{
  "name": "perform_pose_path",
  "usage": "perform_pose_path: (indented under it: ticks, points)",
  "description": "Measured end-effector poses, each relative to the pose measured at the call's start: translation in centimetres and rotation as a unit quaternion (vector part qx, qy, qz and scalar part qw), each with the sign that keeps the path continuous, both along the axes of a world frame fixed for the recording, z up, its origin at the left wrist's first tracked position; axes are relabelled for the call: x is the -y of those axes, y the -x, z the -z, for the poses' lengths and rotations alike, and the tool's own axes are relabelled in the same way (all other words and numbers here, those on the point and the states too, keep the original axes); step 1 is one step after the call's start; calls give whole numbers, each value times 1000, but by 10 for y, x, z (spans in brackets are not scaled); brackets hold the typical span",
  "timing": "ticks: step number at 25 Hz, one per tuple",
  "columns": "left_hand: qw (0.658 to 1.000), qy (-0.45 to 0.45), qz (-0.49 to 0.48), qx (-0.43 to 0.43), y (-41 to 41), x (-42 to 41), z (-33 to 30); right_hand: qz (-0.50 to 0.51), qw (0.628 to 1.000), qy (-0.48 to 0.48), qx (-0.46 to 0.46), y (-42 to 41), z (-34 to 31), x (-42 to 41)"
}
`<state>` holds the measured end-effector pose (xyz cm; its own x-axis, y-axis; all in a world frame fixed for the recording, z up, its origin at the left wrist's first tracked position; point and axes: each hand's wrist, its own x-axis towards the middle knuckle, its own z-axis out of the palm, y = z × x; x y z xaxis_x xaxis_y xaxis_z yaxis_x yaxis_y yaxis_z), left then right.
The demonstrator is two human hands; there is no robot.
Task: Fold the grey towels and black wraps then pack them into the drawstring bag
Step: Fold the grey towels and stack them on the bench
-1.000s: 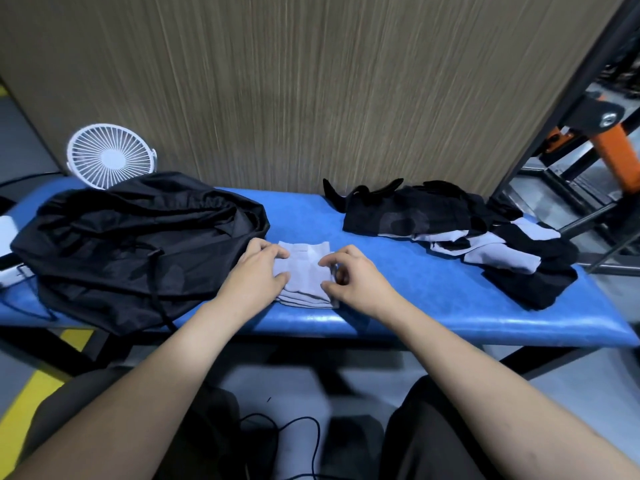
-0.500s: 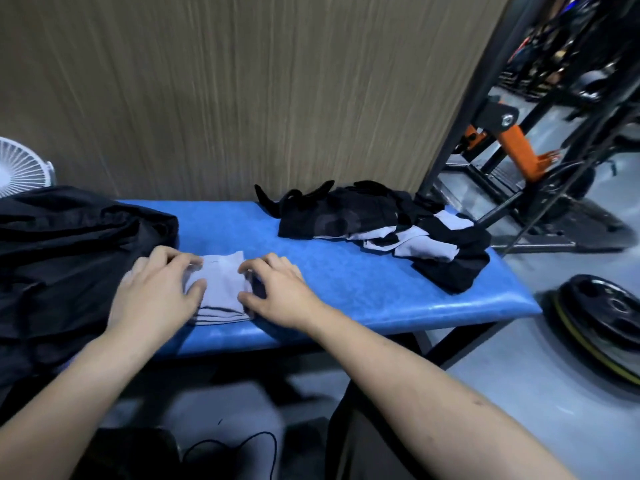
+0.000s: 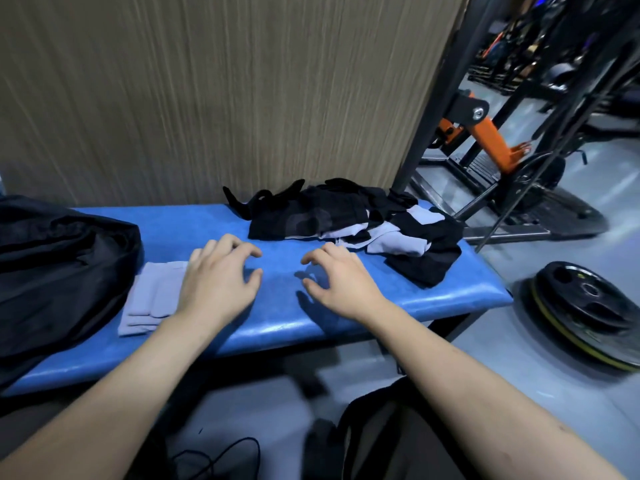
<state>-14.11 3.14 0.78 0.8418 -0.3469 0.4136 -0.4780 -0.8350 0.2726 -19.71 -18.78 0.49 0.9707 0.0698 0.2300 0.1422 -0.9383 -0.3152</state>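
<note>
a folded grey towel point(image 3: 152, 297) lies near the blue bench's point(image 3: 277, 320) front edge, beside the black drawstring bag point(image 3: 59, 268) at its left end. both hands hover empty over mid-bench, the left hand point(image 3: 216, 284) and right hand point(image 3: 341, 280) with fingers loosely curled and apart. likely next: reach for the unfolded pile of towels and wraps point(image 3: 360, 220) toward the right end.

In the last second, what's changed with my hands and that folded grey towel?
Both hands let go of the folded grey towel and moved right: the left hand and right hand now hover, empty. The towel, drawstring bag and unfolded pile stayed put.
</note>
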Motion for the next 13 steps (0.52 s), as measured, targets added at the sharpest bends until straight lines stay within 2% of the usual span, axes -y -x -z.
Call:
perform_pose_path:
  ticks: [7, 13]
  points:
    - [995, 13, 100, 1, 17, 100, 16, 113, 992, 23, 51, 41, 4, 90]
    - [989, 32, 142, -30, 18, 160, 22, 169, 983, 5, 72, 61, 8, 140]
